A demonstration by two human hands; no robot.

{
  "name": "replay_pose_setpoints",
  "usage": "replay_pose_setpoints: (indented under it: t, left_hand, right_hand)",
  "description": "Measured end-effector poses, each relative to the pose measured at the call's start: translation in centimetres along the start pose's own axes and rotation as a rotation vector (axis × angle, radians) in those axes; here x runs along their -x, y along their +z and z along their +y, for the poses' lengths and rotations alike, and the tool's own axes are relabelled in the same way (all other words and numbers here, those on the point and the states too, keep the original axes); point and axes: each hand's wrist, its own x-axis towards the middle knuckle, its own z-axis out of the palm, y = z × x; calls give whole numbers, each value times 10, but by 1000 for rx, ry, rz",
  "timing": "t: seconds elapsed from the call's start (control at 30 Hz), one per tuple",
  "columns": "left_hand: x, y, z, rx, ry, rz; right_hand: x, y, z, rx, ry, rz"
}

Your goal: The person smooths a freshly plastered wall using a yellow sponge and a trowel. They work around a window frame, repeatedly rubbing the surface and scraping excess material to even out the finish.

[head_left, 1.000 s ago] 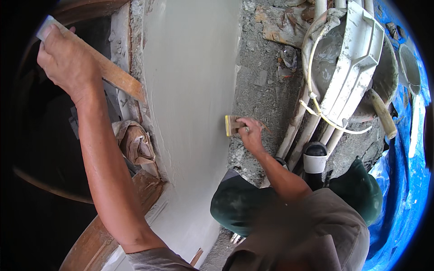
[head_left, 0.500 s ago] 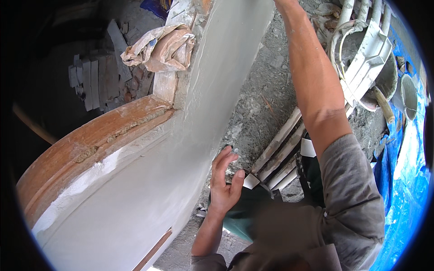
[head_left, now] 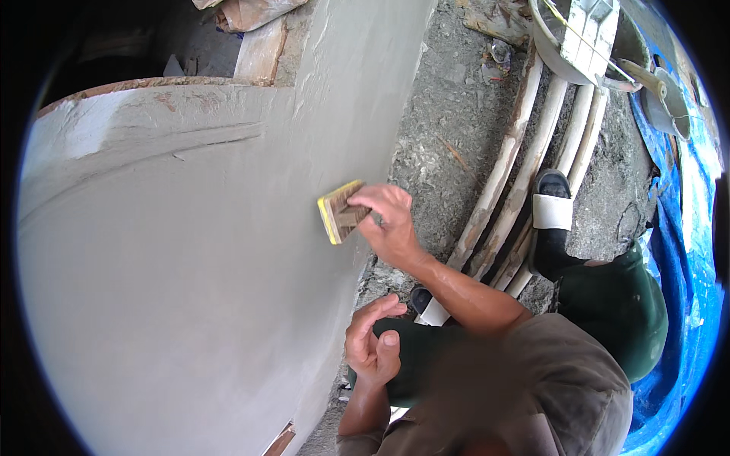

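My right hand (head_left: 390, 222) is closed around the wooden handle of a small sponge float (head_left: 331, 216) with a yellow edge. The float is at the smooth grey plastered wall (head_left: 182, 251), close to its right edge; I cannot tell whether its face is pressed flat. Lower down, my left hand (head_left: 372, 342) is raised beside the same edge, fingers loosely bent, thumb apart, with nothing in it. A curved groove marks the plaster at the upper left, below the rough rim of an opening.
Several pale poles (head_left: 513, 144) lie along the rough ground on the right. Above them are a basin (head_left: 549, 38) with a white plastic piece (head_left: 589, 34) and a grey bucket (head_left: 668, 106). Blue sheeting (head_left: 677, 327) covers the far right. Crumpled paper (head_left: 258, 11) sits above the opening.
My right hand has come down from the top edge, bringing the float into view. The view has shifted, showing more of the plaster. My left hand stays raised and empty.
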Motion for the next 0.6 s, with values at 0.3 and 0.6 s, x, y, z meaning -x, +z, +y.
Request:
replay_pose_setpoints:
  t: [0.3,0.6]
  left_hand:
    - [31,-32,-14,-46,10,-146]
    - [32,-44,-10,74,146,-82]
  right_hand:
    - [-143,-25,-10,46,-27,290]
    - [3,-6,19,-491,432,-29]
